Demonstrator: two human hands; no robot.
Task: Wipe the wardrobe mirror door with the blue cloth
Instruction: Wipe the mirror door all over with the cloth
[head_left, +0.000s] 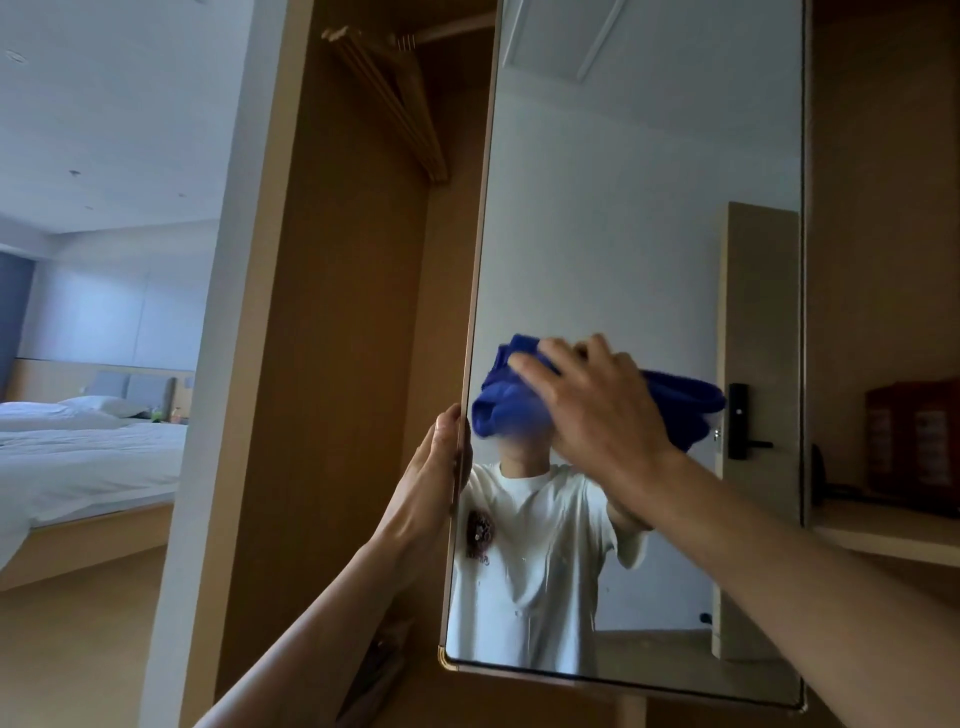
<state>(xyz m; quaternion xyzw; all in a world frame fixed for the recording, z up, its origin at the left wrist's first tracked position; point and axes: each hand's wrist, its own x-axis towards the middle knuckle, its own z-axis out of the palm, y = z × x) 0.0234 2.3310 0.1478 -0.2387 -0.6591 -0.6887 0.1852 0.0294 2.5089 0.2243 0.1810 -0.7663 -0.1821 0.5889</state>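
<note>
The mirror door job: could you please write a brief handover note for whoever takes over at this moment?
Left grip holds the mirror door by its left edge.
Right grip presses the blue cloth flat on the glass at mid height, near the left side.
Done: cloth is on the glass; how much has been wiped cannot be told.
Left: faint spots show on the lower glass; wipe there and the rest.

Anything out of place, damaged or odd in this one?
Nothing damaged or askew. Only droplets speckle the lower mirror door, below where the right hand presses the blue cloth; the left hand grips its edge.
</note>
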